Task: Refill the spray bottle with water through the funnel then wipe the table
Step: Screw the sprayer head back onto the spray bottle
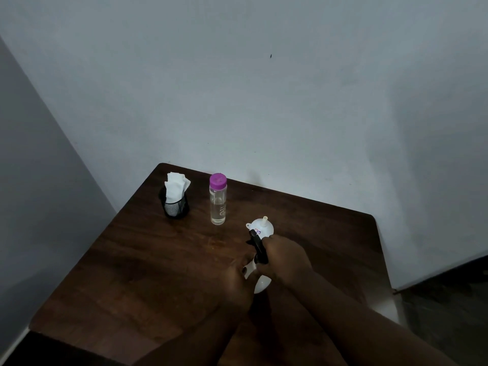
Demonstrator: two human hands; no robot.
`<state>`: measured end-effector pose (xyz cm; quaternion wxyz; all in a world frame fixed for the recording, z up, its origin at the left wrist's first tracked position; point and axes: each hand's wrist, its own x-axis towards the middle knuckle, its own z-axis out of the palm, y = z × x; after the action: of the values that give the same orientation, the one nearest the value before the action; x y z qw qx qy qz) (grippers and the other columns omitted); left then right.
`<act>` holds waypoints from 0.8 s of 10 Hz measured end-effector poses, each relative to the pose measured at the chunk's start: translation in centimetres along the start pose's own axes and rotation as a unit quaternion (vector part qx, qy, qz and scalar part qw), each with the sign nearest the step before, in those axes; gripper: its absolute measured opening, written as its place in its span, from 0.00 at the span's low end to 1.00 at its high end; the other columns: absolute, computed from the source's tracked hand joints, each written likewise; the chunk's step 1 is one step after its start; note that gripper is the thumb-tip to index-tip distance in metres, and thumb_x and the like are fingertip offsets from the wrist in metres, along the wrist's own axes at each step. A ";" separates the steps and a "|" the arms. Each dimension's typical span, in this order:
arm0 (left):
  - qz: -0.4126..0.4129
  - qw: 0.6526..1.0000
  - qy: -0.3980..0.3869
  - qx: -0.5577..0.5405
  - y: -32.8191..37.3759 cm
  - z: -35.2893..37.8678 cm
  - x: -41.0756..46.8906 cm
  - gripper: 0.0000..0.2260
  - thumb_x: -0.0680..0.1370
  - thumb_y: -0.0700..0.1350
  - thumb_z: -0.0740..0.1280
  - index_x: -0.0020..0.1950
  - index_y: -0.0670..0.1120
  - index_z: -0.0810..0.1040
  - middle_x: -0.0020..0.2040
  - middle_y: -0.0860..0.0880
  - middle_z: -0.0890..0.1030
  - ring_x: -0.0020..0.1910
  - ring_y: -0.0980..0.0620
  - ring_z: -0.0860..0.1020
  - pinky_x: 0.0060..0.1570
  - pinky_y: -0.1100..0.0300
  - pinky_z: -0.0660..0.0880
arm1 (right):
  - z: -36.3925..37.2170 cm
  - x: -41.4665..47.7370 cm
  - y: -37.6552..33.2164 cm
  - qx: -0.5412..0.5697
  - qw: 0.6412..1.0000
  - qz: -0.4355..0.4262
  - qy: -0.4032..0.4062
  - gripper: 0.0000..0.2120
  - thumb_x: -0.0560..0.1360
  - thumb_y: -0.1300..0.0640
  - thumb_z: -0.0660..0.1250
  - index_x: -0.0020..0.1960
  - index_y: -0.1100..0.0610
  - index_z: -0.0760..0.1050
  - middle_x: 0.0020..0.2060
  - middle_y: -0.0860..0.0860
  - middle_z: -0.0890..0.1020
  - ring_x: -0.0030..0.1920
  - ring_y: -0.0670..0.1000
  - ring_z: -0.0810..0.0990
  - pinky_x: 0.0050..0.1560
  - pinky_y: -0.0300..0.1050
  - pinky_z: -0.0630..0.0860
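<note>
A white spray bottle (261, 283) with a black trigger head (258, 248) stands on the brown wooden table (158, 260). My left hand (237, 281) grips the bottle's body. My right hand (286, 256) is closed around the black spray head. Just behind them a white funnel (261, 227) lies upside down, spout up. A clear water bottle (218, 199) with a purple cap stands upright farther back, about half full.
A black mesh cup (175, 206) holding white tissues (176, 187) stands at the table's back left. Grey walls close in behind and to the left. The table's right edge drops off to a dark floor (449, 299).
</note>
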<state>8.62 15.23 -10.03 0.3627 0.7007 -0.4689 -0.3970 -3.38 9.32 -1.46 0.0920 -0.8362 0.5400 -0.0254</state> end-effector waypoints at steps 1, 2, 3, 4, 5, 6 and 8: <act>-0.038 0.999 -0.003 -0.004 -0.8 1.0 0.7 0.27 0.75 0.59 0.73 0.66 0.42 0.79 0.64 0.46 0.80 0.63 0.51 0.77 0.59 0.70 0.67 | 0.0 -0.1 0.1 0.001 1.000 -0.001 0.005 0.14 0.70 0.45 0.70 0.49 0.54 0.78 0.45 0.50 0.81 0.43 0.51 0.81 0.40 0.43 0.75; -0.025 1.000 0.002 -0.015 -1.0 0.9 0.8 0.18 0.79 0.45 0.72 0.68 0.45 0.78 0.65 0.52 0.78 0.64 0.55 0.75 0.55 0.74 0.66 | 0.0 -0.1 -0.1 -0.010 1.000 0.003 0.009 0.15 0.71 0.44 0.70 0.50 0.53 0.78 0.45 0.50 0.82 0.42 0.51 0.81 0.40 0.44 0.77; -0.002 1.000 0.006 -0.010 -1.4 1.2 0.8 0.19 0.79 0.48 0.71 0.70 0.47 0.76 0.63 0.58 0.73 0.64 0.58 0.73 0.54 0.78 0.64 | -0.1 -0.1 -0.3 -0.022 1.000 0.007 0.007 0.15 0.72 0.44 0.70 0.51 0.54 0.78 0.46 0.51 0.81 0.44 0.51 0.82 0.40 0.43 0.74; -0.017 0.998 0.058 0.009 -0.9 1.3 0.6 0.17 0.80 0.53 0.70 0.62 0.43 0.82 0.58 0.51 0.81 0.57 0.53 0.79 0.57 0.71 0.69 | 0.1 -0.3 -0.4 -0.029 0.999 0.015 0.006 0.16 0.72 0.43 0.69 0.52 0.53 0.78 0.47 0.51 0.82 0.45 0.51 0.82 0.41 0.44 0.75; -0.013 0.999 0.043 0.008 -0.8 1.3 0.5 0.16 0.79 0.51 0.72 0.63 0.44 0.82 0.57 0.51 0.81 0.55 0.56 0.77 0.58 0.62 0.70 | 0.3 -0.4 -0.6 -0.027 0.999 0.028 0.008 0.17 0.73 0.42 0.69 0.53 0.53 0.78 0.47 0.51 0.82 0.45 0.51 0.82 0.42 0.45 0.77; -0.026 0.999 0.034 -0.005 -1.1 1.4 0.6 0.18 0.78 0.47 0.73 0.66 0.45 0.79 0.59 0.54 0.77 0.58 0.57 0.73 0.59 0.64 0.66 | 0.4 -0.4 -0.7 -0.020 0.999 0.042 0.007 0.18 0.73 0.41 0.69 0.54 0.53 0.78 0.48 0.51 0.83 0.46 0.51 0.82 0.43 0.44 0.78; -0.026 0.999 0.034 -0.012 -0.4 1.4 0.3 0.15 0.78 0.43 0.73 0.64 0.42 0.80 0.58 0.52 0.78 0.58 0.56 0.74 0.53 0.71 0.65 | 0.6 -0.5 -1.1 -0.017 0.998 0.063 0.012 0.19 0.74 0.40 0.69 0.55 0.53 0.77 0.49 0.51 0.83 0.47 0.50 0.82 0.43 0.43 0.76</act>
<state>7.59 14.84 -11.10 0.3761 0.7216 -0.4330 -0.3878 -2.54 10.25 -1.83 0.0723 -0.8018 0.5928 -0.0207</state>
